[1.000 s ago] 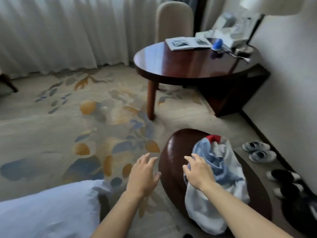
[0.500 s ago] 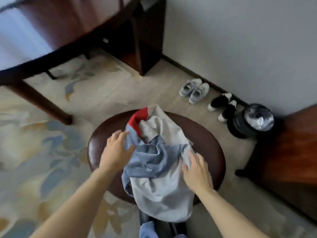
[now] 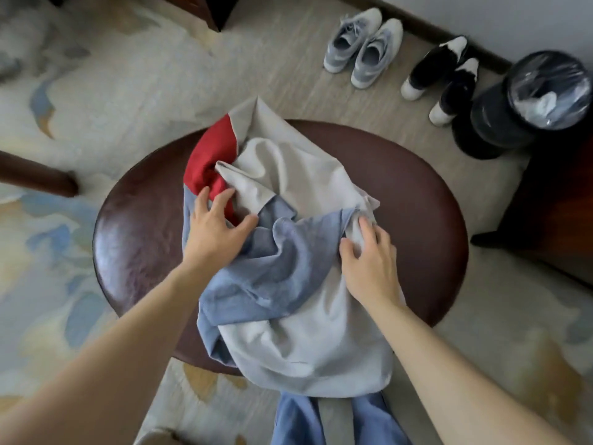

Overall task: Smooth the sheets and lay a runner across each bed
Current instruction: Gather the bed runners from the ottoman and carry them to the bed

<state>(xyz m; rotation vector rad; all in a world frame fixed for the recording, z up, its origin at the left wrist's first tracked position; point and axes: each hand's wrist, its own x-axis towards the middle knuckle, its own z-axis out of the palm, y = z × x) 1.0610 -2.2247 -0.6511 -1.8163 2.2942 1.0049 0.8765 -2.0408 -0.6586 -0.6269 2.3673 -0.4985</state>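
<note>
A crumpled cloth runner [image 3: 305, 332] in grey, blue and red lies heaped on a dark brown oval stool [image 3: 417, 194], its lower end hanging over the near edge. My left hand [image 3: 218, 229] rests on the heap's left side with spread fingers, over the red and blue parts. On the right side, my right hand [image 3: 369, 264] lies with fairly straight fingers on a grey fold. No bed is in view.
Grey sneakers [image 3: 362, 49] and black-and-white shoes [image 3: 442, 78] stand along the wall at the top. A black lined bin [image 3: 529, 97] sits beside dark wooden furniture [image 3: 561, 220] on the right. A table leg [image 3: 38, 178] stands at the left on patterned carpet [image 3: 112, 75].
The view has swung down from the round table onto the stool. Both hands have come down from beside the cloth heap onto it, one on each side.
</note>
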